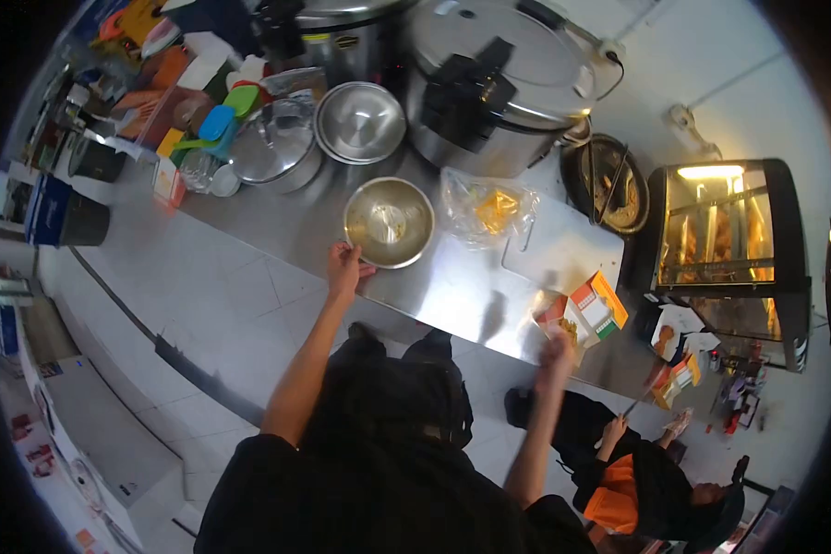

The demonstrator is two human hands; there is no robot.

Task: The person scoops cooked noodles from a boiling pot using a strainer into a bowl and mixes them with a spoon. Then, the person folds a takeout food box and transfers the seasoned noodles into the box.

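A shallow steel mixing bowl (415,242) with a little residue inside stands near the front edge of the steel counter. My left hand (344,268) grips its near-left rim, thumb above and fingers at the outer side. Farther right, my right hand (556,355) is smeared by motion, so its fingers cannot be read. It hovers at an open orange, white and green takeaway box (593,312) with brown food (569,327) showing at its near side. Between bowl and box lies a clear plastic bag (469,214) with yellow-orange contents.
Behind the bowl stand nested steel bowls (360,122), a lidded pot (272,148) and a large cooker (508,74). A white cutting board (554,242) lies near a lit food warmer (718,226). A co-worker (660,489) works at the right with another box (677,380).
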